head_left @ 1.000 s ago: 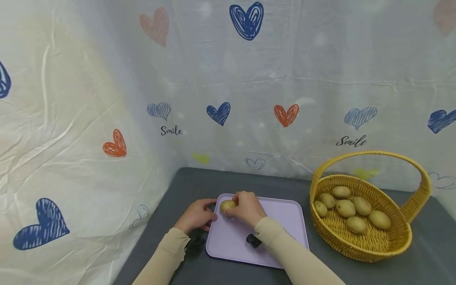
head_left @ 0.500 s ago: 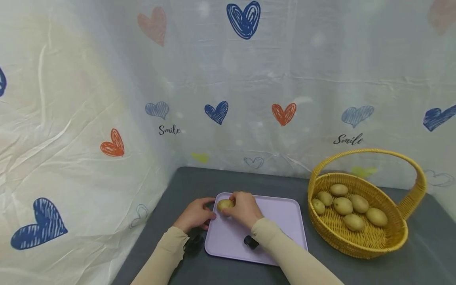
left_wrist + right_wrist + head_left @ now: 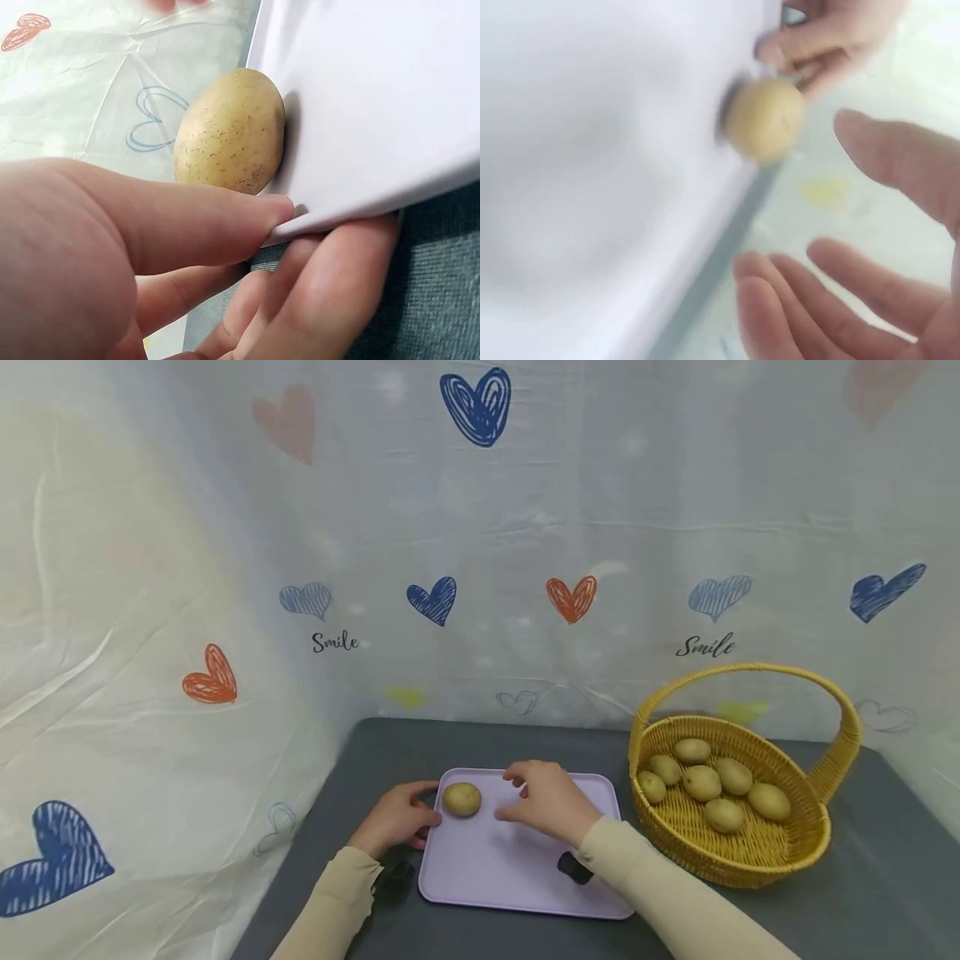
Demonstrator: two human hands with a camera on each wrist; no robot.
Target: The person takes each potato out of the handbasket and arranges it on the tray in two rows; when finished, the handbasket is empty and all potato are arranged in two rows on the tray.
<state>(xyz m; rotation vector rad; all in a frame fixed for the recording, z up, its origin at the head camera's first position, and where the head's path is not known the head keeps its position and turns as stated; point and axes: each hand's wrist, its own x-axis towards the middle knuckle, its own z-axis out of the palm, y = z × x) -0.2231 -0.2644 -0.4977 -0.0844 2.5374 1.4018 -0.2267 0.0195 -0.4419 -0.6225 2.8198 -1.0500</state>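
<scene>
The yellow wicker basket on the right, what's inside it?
The basket holds six potatoes, lying loose on its woven bottom. Its near wall covers the lowest part of the inside, so anything small tucked there cannot be seen.

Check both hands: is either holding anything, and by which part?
The left hand pinches the lavender tray by its left edge. The right hand holds nothing; the potato lies free on the tray.
</scene>
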